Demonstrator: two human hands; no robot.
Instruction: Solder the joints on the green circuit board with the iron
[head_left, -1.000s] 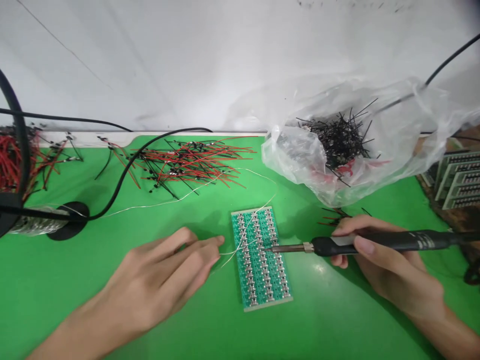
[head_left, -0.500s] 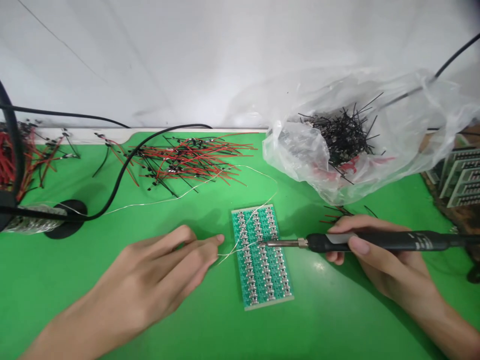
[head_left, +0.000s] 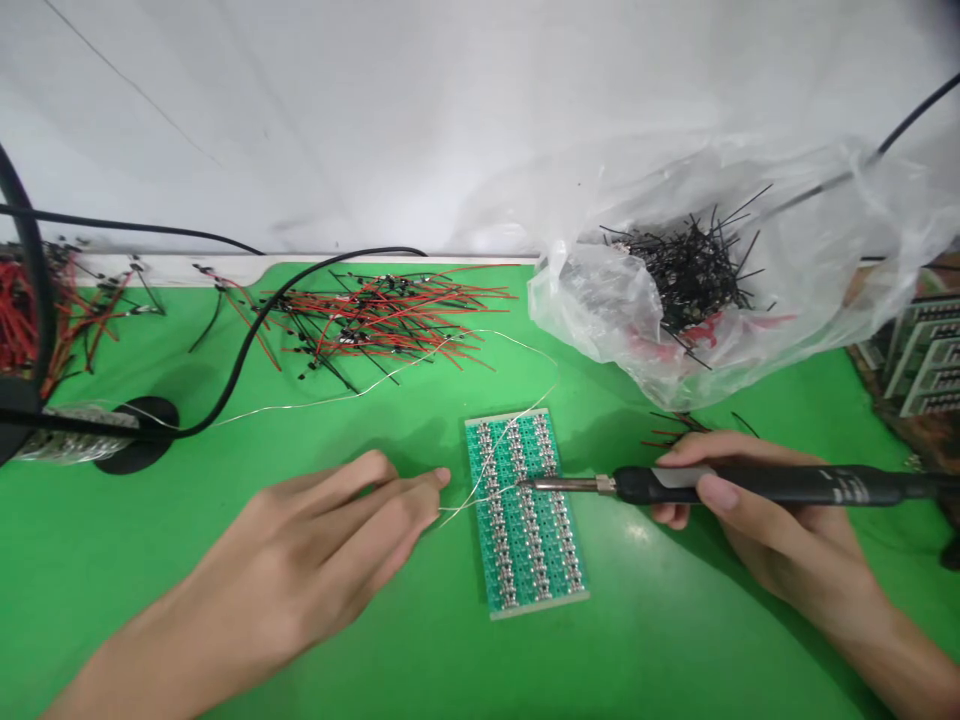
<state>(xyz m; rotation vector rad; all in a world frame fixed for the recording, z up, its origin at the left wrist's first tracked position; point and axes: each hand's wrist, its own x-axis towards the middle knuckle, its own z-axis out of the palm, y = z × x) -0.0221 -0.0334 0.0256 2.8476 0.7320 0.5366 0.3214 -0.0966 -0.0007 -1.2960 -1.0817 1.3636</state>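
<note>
A green circuit board [head_left: 551,530] with three columns of small silvery parts lies on the green mat. My left hand [head_left: 337,550] pinches a thin solder wire [head_left: 491,496] just left of the board, and the wire's end reaches the middle column. In my right hand [head_left: 780,520] is a black soldering iron [head_left: 795,484], held level from the right. Its metal tip is at the middle column, where it meets the wire's end; whether they touch is too small to tell. The wire loops back over the board toward a spool [head_left: 75,437] at the left.
Red and black wires [head_left: 390,315] lie in a pile behind the board. A clear plastic bag [head_left: 592,310] of black wires stands at the back right. More boards [head_left: 934,360] are at the far right. A black cable [head_left: 244,345] arches over the left side.
Almost nothing differs. The whole view has shifted very slightly, while both hands, the iron and the wire keep their places at the board.
</note>
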